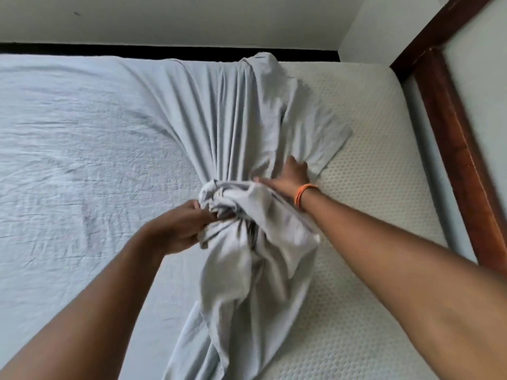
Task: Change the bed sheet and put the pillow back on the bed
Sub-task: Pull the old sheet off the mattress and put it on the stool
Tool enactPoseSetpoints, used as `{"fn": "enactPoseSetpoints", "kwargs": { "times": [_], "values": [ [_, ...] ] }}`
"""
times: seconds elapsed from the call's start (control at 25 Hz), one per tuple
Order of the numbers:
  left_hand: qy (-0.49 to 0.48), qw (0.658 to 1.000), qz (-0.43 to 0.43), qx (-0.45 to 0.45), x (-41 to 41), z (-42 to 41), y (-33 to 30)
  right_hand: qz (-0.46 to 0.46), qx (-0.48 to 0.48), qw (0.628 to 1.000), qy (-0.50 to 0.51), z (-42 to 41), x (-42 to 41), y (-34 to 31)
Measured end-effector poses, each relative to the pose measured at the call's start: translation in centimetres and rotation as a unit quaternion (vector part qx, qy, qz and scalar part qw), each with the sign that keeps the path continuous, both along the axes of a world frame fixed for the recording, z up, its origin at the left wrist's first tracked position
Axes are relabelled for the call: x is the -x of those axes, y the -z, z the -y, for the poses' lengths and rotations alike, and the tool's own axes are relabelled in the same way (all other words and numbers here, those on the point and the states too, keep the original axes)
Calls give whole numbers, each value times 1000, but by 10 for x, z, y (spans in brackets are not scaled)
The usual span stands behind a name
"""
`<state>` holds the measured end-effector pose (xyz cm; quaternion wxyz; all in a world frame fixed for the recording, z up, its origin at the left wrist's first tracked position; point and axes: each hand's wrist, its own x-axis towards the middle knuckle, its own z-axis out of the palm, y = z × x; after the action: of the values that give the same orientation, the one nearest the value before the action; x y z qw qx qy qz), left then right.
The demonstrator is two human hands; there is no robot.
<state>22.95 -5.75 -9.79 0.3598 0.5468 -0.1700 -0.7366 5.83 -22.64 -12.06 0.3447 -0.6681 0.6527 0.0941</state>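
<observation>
Both hands grip bunched grey sheet [236,138]; honeycomb-textured mattress [365,149] bare at rt.

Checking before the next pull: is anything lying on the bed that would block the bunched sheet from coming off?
Nothing visible does. The left hand grips the sheet; the right hand reaches into its folds. The mattress beside it is bare.

You have a pale grey-blue bed sheet [82,138], a cream honeycomb-patterned mattress [367,149] at three o'clock, and an orange wristband [303,196].
</observation>
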Motion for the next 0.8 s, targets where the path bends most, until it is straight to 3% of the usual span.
{"fn": "enactPoseSetpoints", "kwargs": {
  "times": [0.12, 0.24, 0.32, 0.36, 0.44, 0.48, 0.52, 0.56, 0.6, 0.64, 0.68, 0.76, 0.8],
  "values": [
    [-69, 993, 93, -34, 4, 0, 7, 46, 29, 997, -57, -41, -17, 9],
    [-183, 963, 192, -43, 23, -12, 12, 122, 14, 989, 85, -59, -31, 9],
    [-278, 933, 223, -54, 26, -19, 13, 153, -44, 987, 27, -73, -23, -1],
    [-294, 922, 243, -65, 25, -21, 12, 234, -98, 966, 53, -82, -18, -16],
    [-275, 931, 221, -94, 19, -24, 3, 401, -179, 887, 141, -115, -11, -36],
    [-239, 947, 184, -109, 16, -26, -3, 440, -161, 864, 186, -135, -10, -37],
    [-181, 964, 150, -124, 12, -27, -10, 424, -90, 874, 219, -157, -1, -41],
    [-126, 975, 129, -127, 9, -28, -15, 418, -77, 877, 224, -169, 16, -43],
    [-102, 979, 127, -122, 10, -30, -20, 422, -5, 843, 335, -186, 18, -21],
    [-119, 978, 133, -112, 13, -30, -24, 503, -153, 804, 279, -188, 20, -15],
    [-150, 972, 148, -103, 16, -31, -30, 398, -174, 891, 131, -198, 19, -19],
    [-189, 953, 221, -91, 13, -41, -32, 330, -233, 911, 85, -187, 14, -23],
    [-176, 939, 283, -90, 8, -51, -30, 317, -213, 915, 132, -174, 14, -29]
  ]
}}
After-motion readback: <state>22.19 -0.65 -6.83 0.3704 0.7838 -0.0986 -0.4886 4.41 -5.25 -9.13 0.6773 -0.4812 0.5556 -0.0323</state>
